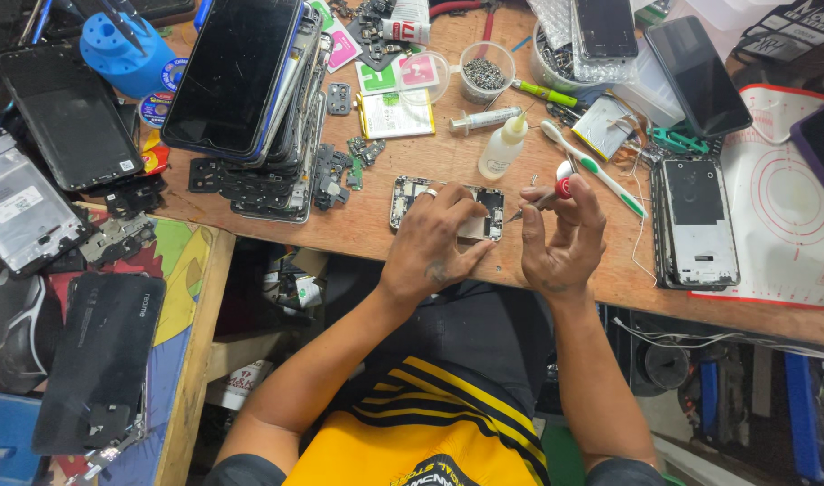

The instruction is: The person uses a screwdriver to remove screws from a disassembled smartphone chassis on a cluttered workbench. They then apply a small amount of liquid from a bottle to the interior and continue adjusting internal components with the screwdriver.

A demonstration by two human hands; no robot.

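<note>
Closest to me, below the tabletop (358,236) edge, are my forearms, reaching up to the work. My left hand (434,243) lies over an opened phone frame (410,196), fingers curled down and pressing it flat against the wood. My right hand (560,236) is closed around a small screwdriver with a red-and-white cap (556,191), pinched between thumb and fingertips, its tip angled toward the frame's right end, just beside my left fingers. I judge the frame light, thin and stiff, with exposed parts inside that look fragile, so it is best held by its outer edges rather than the middle. Just beyond my hands stand a small squeeze bottle (498,151) and a syringe (484,119); a white toothbrush (592,167) lies past my right fingers. Right of that hand rests another stripped phone (696,223); far to my left leans a stack of phones (250,99).
</note>
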